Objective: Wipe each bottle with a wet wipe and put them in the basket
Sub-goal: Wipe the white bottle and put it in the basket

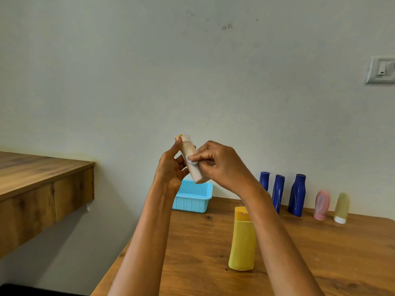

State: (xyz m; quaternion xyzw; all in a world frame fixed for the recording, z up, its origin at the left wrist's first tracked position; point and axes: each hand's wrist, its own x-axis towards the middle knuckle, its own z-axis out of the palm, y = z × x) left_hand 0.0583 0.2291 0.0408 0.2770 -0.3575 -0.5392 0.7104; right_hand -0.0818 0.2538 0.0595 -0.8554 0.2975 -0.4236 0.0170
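Observation:
My left hand (pixel 171 167) holds a small cream-white bottle (pixel 189 151) up in front of the wall, tilted, with its cap end near my thumb tip. My right hand (pixel 222 165) pinches a small wet wipe (pixel 192 160) against the bottle's side. Below and behind my hands a light blue mesh basket (pixel 193 197) stands at the table's far left corner. A tall yellow bottle (pixel 242 240) stands upright on the table, partly behind my right forearm.
Along the wall on the wooden table (pixel 205 253) stand three dark blue bottles (pixel 297 195), a pink tube (pixel 322 205) and a pale yellow tube (pixel 341 207). A higher wooden counter (pixel 40 180) juts out at the left. A wall switch (pixel 381 69) is at the right.

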